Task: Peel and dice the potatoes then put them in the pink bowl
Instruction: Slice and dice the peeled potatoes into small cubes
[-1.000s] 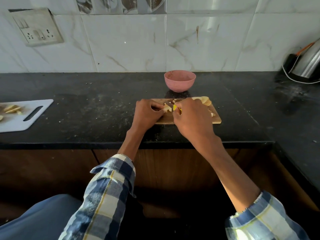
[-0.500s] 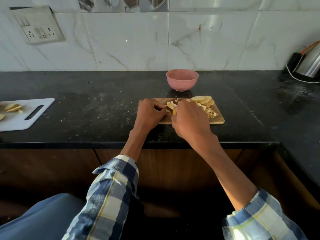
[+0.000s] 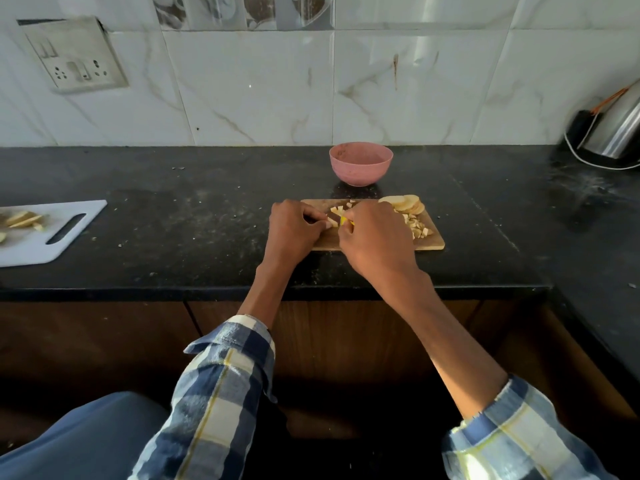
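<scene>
Both hands curled over wooden board, left hand pinning potato piece, right hand gripping yellow-handled knife

No writing, label, brand, number or sign can be read anywhere in the kitchen scene. The decorative tile strip along the top of the far wall carries grey pictures, not words. The socket plate on the far left wall shows only switches and pin holes. The pink bowl and wooden chopping board are unmarked.
</scene>
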The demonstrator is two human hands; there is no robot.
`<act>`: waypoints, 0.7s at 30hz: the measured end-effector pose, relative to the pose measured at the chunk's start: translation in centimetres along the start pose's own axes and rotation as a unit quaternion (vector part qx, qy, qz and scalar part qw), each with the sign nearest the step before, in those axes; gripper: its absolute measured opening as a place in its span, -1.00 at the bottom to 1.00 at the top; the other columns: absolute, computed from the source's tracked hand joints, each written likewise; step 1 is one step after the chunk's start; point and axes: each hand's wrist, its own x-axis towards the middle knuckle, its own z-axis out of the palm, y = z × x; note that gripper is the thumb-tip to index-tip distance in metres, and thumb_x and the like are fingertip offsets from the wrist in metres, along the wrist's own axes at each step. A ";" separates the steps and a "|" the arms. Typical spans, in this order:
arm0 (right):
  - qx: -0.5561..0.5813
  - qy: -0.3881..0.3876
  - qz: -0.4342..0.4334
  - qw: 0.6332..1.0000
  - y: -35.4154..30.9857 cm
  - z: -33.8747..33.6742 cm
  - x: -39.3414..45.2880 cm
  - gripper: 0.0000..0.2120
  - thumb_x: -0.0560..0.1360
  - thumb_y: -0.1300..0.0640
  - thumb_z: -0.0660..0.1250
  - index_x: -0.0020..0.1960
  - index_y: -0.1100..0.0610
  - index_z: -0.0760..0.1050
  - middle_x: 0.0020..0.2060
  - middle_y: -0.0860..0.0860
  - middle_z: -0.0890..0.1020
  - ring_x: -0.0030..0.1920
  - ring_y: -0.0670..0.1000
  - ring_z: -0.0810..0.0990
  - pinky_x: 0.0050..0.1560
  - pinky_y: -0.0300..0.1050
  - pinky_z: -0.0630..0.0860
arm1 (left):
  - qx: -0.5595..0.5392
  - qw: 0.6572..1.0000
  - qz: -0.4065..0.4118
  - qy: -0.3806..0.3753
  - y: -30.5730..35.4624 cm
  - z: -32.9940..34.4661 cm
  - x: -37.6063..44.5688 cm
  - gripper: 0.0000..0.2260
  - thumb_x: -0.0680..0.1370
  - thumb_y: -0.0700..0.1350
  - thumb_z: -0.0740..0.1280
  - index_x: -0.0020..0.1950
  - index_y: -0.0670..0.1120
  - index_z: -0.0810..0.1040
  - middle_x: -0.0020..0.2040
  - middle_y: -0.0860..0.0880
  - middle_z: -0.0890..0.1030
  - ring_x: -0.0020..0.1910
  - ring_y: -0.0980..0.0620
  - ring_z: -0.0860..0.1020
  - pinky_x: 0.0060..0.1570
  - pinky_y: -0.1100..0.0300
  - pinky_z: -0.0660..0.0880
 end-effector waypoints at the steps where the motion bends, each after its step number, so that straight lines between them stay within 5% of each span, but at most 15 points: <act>1: -0.001 0.001 0.001 1.000 -0.2 0.4 0.2 -0.78 0.62 -0.03 0.36 0.12 0.10 0.65 -0.10 0.04 0.66 -0.09 0.05 0.64 -0.12 0.02 0.63 | 0.002 1.000 0.004 0.001 0.0 0.0 0.0 -0.92 0.48 -0.18 0.58 -0.09 -0.01 0.78 -0.25 0.25 0.64 -0.22 0.35 0.62 -0.10 0.50 0.51; 7: -0.019 -0.009 0.000 1.000 -0.2 1.7 0.9 -0.77 0.63 -0.02 0.32 0.13 0.11 0.62 -0.08 0.06 0.65 -0.08 0.07 0.64 -0.10 0.05 0.63 | 0.007 1.000 0.020 0.010 -0.3 0.1 0.1 -0.90 0.49 -0.23 0.55 -0.08 -0.04 0.79 -0.16 0.09 0.74 -0.24 0.27 0.63 -0.05 0.62 0.40; 14: -0.033 -0.050 -0.002 0.998 0.1 0.4 0.6 -0.74 0.61 0.03 0.38 0.24 0.13 0.56 0.04 0.07 0.65 0.02 0.10 0.63 0.00 0.06 0.61 | -0.004 1.000 0.027 0.007 -0.4 0.2 0.2 -0.89 0.49 -0.25 0.54 -0.10 -0.04 0.79 -0.25 0.18 0.67 -0.23 0.25 0.64 -0.16 0.40 0.58; 21: -0.014 -0.055 -0.018 0.998 2.0 -1.5 -1.1 -0.79 0.61 0.02 0.34 0.15 0.07 0.66 -0.14 -0.01 0.65 -0.21 -0.04 0.61 -0.20 -0.04 0.60 | 0.014 1.000 0.027 0.003 -0.3 0.3 0.2 -0.91 0.51 -0.20 0.54 -0.06 -0.02 0.78 -0.15 0.11 0.73 -0.19 0.23 0.65 -0.03 0.54 0.49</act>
